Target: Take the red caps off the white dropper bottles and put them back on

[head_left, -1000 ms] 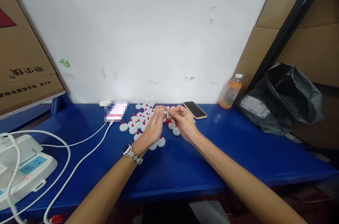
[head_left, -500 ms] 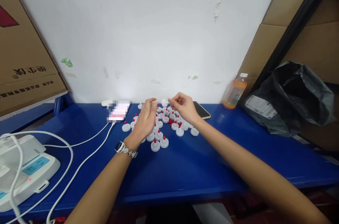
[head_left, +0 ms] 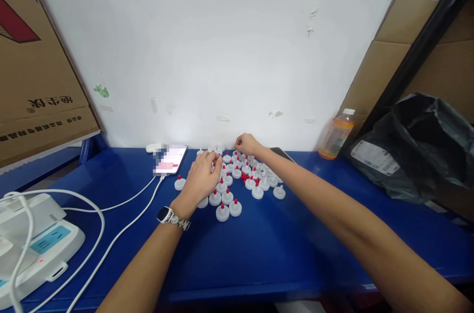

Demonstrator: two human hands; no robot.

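Several white round caps with red tips [head_left: 228, 208] stand in a cluster on the blue table [head_left: 259, 249], with loose small red pieces [head_left: 246, 177] among them. My left hand [head_left: 202, 178], with a watch on its wrist, is lowered over the left side of the cluster, and its fingertips pinch a white cap [head_left: 216, 157]. My right hand [head_left: 247, 144] reaches to the far edge of the cluster near the wall. Its fingers are curled together, and what they hold is hidden.
A lit phone [head_left: 171, 159] on a white cable lies left of the caps, and a second phone [head_left: 284, 154] is partly behind my right arm. An orange bottle [head_left: 336, 134] and black bag [head_left: 416, 147] are right. A cardboard box [head_left: 33, 81] and white device [head_left: 35, 241] are left.
Both hands were raised together in front of me, then moved apart. The left has dropped onto the caps, and the right has reached farther back toward the wall.
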